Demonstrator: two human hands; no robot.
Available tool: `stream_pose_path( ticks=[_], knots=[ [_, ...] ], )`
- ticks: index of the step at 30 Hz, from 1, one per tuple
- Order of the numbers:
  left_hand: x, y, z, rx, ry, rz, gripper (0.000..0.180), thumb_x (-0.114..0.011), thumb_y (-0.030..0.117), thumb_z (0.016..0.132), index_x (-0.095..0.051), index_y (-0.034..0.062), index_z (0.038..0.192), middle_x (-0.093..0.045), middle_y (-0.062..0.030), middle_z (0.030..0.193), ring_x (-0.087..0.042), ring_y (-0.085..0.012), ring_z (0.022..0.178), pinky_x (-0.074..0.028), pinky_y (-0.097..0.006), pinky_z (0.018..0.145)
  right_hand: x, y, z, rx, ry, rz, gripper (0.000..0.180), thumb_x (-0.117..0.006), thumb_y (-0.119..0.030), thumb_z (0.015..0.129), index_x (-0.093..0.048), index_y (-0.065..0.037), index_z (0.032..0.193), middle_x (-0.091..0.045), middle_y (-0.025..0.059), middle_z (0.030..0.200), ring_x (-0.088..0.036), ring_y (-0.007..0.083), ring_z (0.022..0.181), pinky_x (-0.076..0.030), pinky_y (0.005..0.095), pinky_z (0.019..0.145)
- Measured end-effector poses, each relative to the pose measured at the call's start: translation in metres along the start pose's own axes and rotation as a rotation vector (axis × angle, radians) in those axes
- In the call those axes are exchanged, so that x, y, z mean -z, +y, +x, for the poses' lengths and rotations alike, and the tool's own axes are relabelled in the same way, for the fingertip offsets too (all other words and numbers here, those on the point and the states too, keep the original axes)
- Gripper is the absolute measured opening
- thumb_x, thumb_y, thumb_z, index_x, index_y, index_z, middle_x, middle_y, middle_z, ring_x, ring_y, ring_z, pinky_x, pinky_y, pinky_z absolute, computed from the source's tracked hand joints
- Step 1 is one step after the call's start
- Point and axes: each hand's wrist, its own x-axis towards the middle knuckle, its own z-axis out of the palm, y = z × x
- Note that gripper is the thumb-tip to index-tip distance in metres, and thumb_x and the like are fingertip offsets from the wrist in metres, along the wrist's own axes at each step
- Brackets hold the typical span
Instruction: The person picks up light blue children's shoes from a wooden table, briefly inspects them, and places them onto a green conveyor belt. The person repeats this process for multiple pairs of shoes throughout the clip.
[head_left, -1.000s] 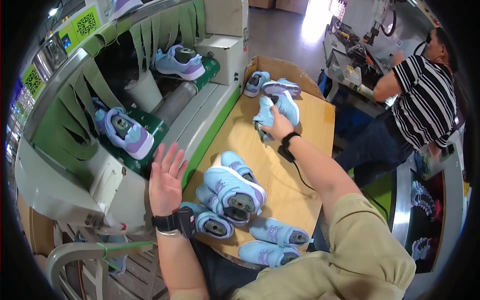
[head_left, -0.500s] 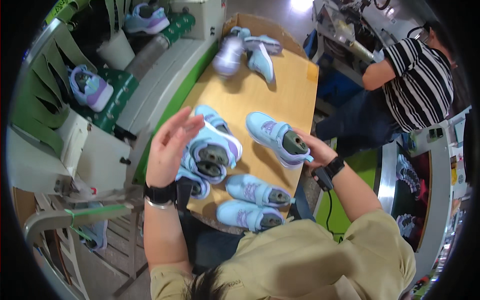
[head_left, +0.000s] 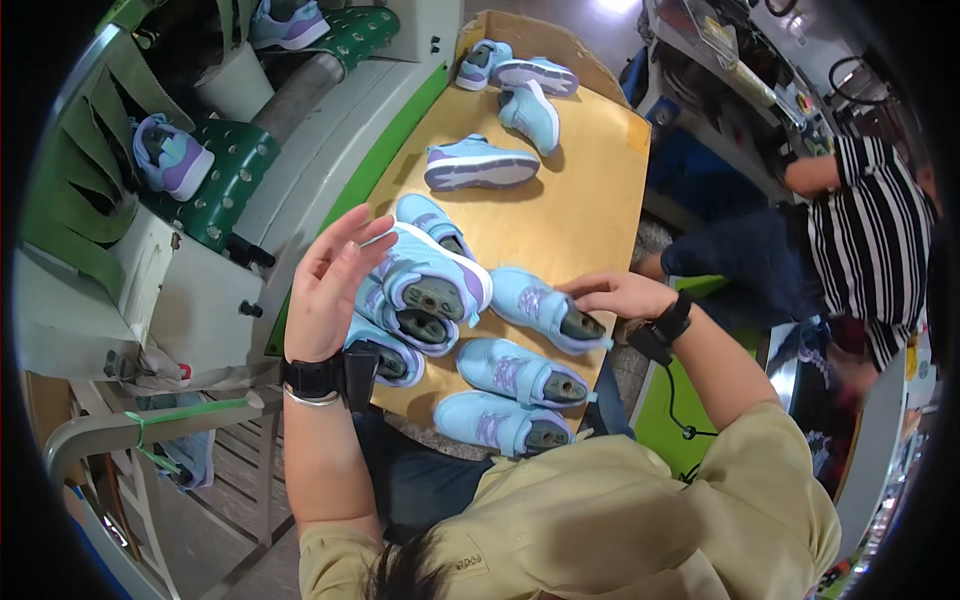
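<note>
The person leans over a tan cardboard-covered worktable strewn with small light-blue and lilac children's trainers. The left hand is raised, fingers spread and empty, palm turned toward a stacked pile of light-blue trainers just to its right; whether the fingertips touch the pile is hard to tell. The right hand lies flat on the right part of the table, fingers loosely extended and closed on nothing, its fingertips at the heel of a single light-blue trainer with a lilac strap, touching it or just beside it. Nearer the person, two more light-blue trainers lie side by side at the near edge. Farther off, one trainer lies on its side, and three more sit at the far end. On the left, a green perforated conveyor tray carries a lilac trainer. On the right, another person in a black-and-white striped shirt is bent over a bench.
</note>
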Motion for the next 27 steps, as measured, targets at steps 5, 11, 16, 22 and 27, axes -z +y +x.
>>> stream_pose_path(
  ticks=[5,11,16,22,27],
  knots=[
    [0.006,0.004,-0.001,0.011,0.073,-0.049,0.045,-0.054,0.018,0.1,-0.047,-0.0042,0.138,-0.059,-0.0227,0.13,-0.059,-0.0323,0.12,-0.043,-0.043,0.106,0.045,-0.046,0.06,0.003,0.27,-0.53,0.043,-0.068,-0.021,0.089,-0.06,-0.001,0.126,-0.066,0.0166,0.119,-0.062,0.0252,0.109,-0.048,0.0352,0.096],
    [0.008,0.001,0.008,0.022,0.058,-0.037,0.045,-0.053,0.019,0.1,-0.047,-0.0035,0.139,-0.06,-0.0224,0.129,-0.06,-0.0316,0.117,-0.044,-0.042,0.105,0.088,-0.048,0.185,0.153,0.642,-0.999,0.072,-0.081,-0.024,0.073,-0.049,-0.001,0.133,-0.064,0.0225,0.117,-0.061,0.0404,0.107,-0.05,0.0446,0.092],
    [0.017,0.003,0.004,0.035,0.121,-0.027,0.044,-0.052,0.021,0.101,-0.047,-0.0034,0.138,-0.061,-0.0222,0.127,-0.064,-0.0296,0.112,-0.048,-0.038,0.099,0.052,-0.084,0.189,-0.073,0.466,-0.437,0.045,-0.082,-0.04,0.074,-0.072,0.0,0.094,-0.072,0.0135,0.092,-0.07,0.0229,0.089,-0.054,0.0348,0.078],
    [0.012,0.006,0.001,0.208,-0.126,-0.222,0.07,-0.037,0.055,0.101,-0.043,-0.002,0.141,-0.061,-0.0217,0.126,-0.066,-0.029,0.107,-0.056,-0.037,0.083,0.021,-0.106,0.121,0.595,0.543,-0.253,0.055,-0.083,-0.024,0.079,-0.06,-0.003,0.123,-0.065,0.0095,0.112,-0.061,0.0215,0.105,-0.046,0.0336,0.093],
    [-0.054,0.018,-0.011,0.388,-0.352,-0.579,0.107,-0.031,0.084,0.082,-0.02,0.0058,0.154,-0.054,-0.0225,0.135,-0.063,-0.0373,0.112,-0.058,-0.048,0.086,-0.012,-0.158,0.076,0.99,0.714,-0.925,0.069,-0.077,-0.006,0.072,-0.051,-0.007,0.137,-0.05,0.0148,0.135,-0.044,0.0358,0.127,-0.036,0.0432,0.107]
  ],
)
